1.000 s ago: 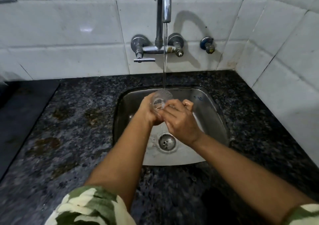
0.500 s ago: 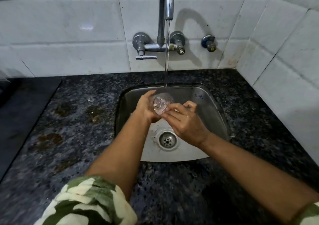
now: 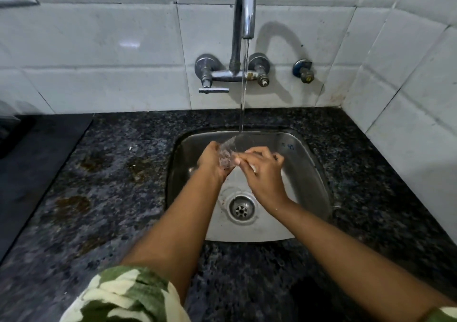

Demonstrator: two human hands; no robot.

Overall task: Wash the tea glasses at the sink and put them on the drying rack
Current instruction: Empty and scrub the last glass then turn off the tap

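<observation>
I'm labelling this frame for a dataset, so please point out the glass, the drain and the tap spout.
glass (image 3: 226, 154), head view, its clear side wall.
drain (image 3: 241, 208), head view, the strainer's middle.
tap spout (image 3: 245, 12), head view, the curved pipe.

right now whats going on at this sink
A person is rinsing a clear tea glass under the running stream from the tap, over the steel sink. The left hand grips the glass from the side, while the right hand has its fingers against the glass's other side, seemingly rubbing it. No drying rack is in view, so the glass is mid-wash and not yet put away. The dark granite counter beside the sink shows brownish stains.
</observation>
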